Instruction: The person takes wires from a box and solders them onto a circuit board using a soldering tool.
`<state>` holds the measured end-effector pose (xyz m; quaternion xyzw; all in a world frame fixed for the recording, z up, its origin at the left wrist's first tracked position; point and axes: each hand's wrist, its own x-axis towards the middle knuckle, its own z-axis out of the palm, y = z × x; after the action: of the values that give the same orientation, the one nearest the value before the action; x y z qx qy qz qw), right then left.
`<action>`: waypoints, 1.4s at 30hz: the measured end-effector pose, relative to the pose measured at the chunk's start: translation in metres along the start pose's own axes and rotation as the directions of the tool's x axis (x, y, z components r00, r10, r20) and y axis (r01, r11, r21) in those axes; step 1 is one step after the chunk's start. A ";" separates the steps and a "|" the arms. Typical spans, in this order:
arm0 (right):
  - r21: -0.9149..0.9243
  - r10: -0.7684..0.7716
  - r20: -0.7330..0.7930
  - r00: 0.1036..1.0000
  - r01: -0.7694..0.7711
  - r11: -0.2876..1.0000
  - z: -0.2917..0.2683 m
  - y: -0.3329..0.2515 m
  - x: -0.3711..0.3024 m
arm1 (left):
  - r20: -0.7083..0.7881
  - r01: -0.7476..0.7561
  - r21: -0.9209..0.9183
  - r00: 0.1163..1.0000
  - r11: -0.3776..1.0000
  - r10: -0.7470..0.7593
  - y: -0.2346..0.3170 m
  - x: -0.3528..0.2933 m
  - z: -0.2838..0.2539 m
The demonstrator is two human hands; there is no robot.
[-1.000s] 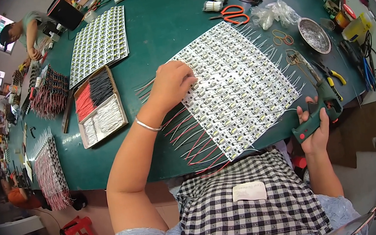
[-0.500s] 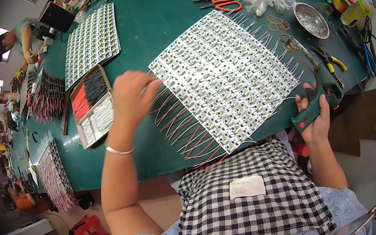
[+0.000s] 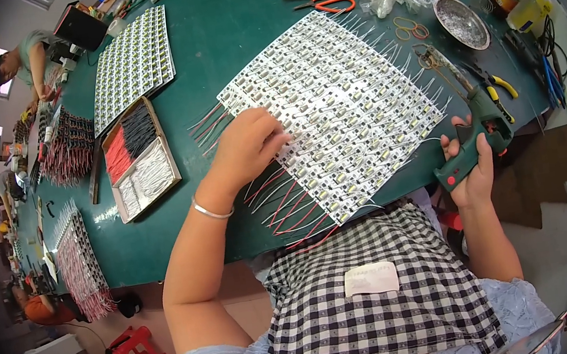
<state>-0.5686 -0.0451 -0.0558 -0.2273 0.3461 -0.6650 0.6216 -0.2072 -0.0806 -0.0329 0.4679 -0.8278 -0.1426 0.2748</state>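
Observation:
A white panel of small circuit boards (image 3: 339, 107) lies on the green table in front of me, with red, white and black wires (image 3: 288, 209) sticking out along its left edge and white ones along its right. Over that left edge is my left hand (image 3: 248, 146), its fingers curled together against the panel. Whatever they pinch is hidden. My right hand (image 3: 475, 183) grips a green soldering gun (image 3: 483, 113) by its handle, at the panel's right corner. Its metal front points away from me.
A divided box of red, black and white wires (image 3: 147, 189) stands at left, near another board panel (image 3: 133, 64). Orange-handled scissors (image 3: 331, 0), a metal bowl (image 3: 461, 23) and yellow-handled pliers (image 3: 496, 90) lie beyond. Another person (image 3: 28, 64) works at far left.
My left hand has moved right and slightly down, from beside the panel onto its wired left edge. The right hand keeps its grip on the soldering gun.

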 end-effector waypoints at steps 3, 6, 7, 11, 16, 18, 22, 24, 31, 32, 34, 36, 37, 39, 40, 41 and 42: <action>0.008 -0.002 0.006 1.000 0.002 1.000 0.000 0.000 0.000 | 0.052 -0.059 0.026 0.997 0.998 0.058 -0.002 -0.028 -0.015; 0.010 -0.003 0.002 1.000 0.003 1.000 0.000 0.000 0.000 | 0.095 -0.024 0.039 0.995 0.999 0.021 0.005 -0.053 -0.043; 0.010 -0.004 0.005 1.000 0.004 1.000 0.000 0.000 0.001 | 0.128 0.059 0.034 0.990 0.998 -0.063 0.008 -0.055 -0.050; 0.004 -0.013 0.016 1.000 0.013 1.000 0.000 0.001 0.001 | -0.134 0.125 0.020 0.984 0.992 -0.121 0.017 -0.032 -0.051; 0.005 -0.018 0.015 1.000 0.018 1.000 0.001 0.001 0.001 | -0.088 0.038 0.265 0.996 0.964 -0.015 0.043 0.017 0.010; 0.007 -0.028 0.017 0.999 0.027 1.000 0.001 0.001 0.001 | -0.085 0.013 0.317 0.996 0.948 0.015 0.049 0.022 0.023; 0.000 -0.021 0.022 1.000 0.021 1.000 0.000 0.000 0.001 | 0.148 -0.055 -0.039 0.987 0.998 0.060 0.041 0.001 0.022; 0.003 -0.017 0.025 1.000 0.017 1.000 -0.001 0.001 0.001 | 0.099 -0.103 -0.033 0.989 0.994 0.106 0.039 -0.024 0.016; 0.010 -0.017 0.029 0.999 0.017 1.000 0.000 0.000 0.002 | -0.013 0.063 -0.078 0.998 0.995 -0.064 0.041 -0.081 -0.038; 0.015 -0.012 0.036 0.999 0.012 1.000 0.000 0.000 0.002 | -0.047 0.100 -0.125 0.993 0.987 -0.107 0.044 -0.078 -0.043; 0.002 -0.011 0.035 0.999 0.011 1.000 0.000 0.001 0.002 | -0.089 0.095 0.049 0.992 0.994 -0.090 0.049 -0.059 -0.037; -0.004 -0.014 0.039 0.999 0.014 1.000 0.000 0.001 0.002 | -0.072 0.050 0.176 0.997 0.983 -0.038 0.057 -0.030 -0.014; -0.001 -0.021 0.034 0.999 0.021 1.000 0.000 0.001 0.002 | -0.038 0.045 0.234 0.999 0.971 -0.037 0.064 -0.018 -0.001; 0.002 -0.036 0.028 0.999 0.036 0.999 0.000 0.001 0.002 | 0.091 0.026 0.261 0.995 0.965 -0.051 0.080 -0.002 0.022; 0.013 -0.033 0.039 0.999 0.033 0.999 0.000 0.001 0.001 | 0.079 0.016 0.223 0.996 0.975 -0.034 0.088 0.002 0.032; 0.024 -0.029 0.050 0.998 0.028 0.999 -0.001 0.000 0.001 | 0.078 0.003 0.177 0.997 0.984 -0.017 0.093 0.002 0.040; 0.025 -0.032 0.046 0.998 0.030 0.999 -0.001 0.000 0.001 | 0.077 -0.013 0.133 0.997 0.991 0.002 0.096 0.000 0.044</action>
<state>-0.5694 -0.0458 -0.0569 -0.2406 0.3199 -0.6732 0.6218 -0.3003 -0.0315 -0.0215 0.4763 -0.8471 -0.1037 0.2116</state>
